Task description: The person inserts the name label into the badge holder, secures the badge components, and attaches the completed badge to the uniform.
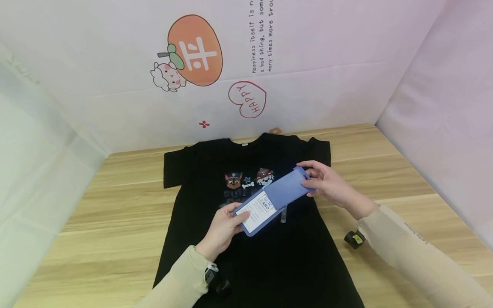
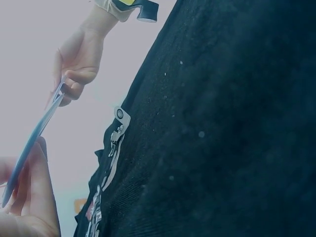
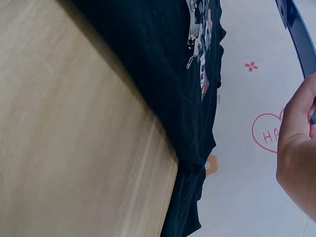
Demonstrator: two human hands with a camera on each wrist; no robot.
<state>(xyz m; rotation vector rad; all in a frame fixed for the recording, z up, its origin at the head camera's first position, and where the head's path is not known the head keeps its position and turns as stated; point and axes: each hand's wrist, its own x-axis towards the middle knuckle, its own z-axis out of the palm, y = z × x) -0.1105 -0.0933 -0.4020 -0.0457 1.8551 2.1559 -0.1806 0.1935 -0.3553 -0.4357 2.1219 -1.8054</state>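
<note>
A blue card holder (image 1: 286, 188) is held at a slant above the black T-shirt (image 1: 269, 256). Its lower part shows a white insert (image 1: 256, 214) printed "ID/IC CARD"; a plain blue part extends toward the upper right. My left hand (image 1: 223, 226) grips the lower left end, thumb over the insert. The far end, near a slot, is pinched by my right hand (image 1: 327, 184). Seen edge-on in the left wrist view, the holder (image 2: 32, 140) is thin. On the shirt lies a clear strap (image 2: 122, 117) with a snap and metal clip, partly hidden by the holder in the head view.
The shirt lies spread on a wooden table (image 1: 104, 226), cartoon dog print (image 1: 233, 182) facing up. A white printed cloth (image 1: 316, 85) hangs behind the table, with further white cloth at both sides. Small black cameras (image 1: 354, 239) are worn on the wrists.
</note>
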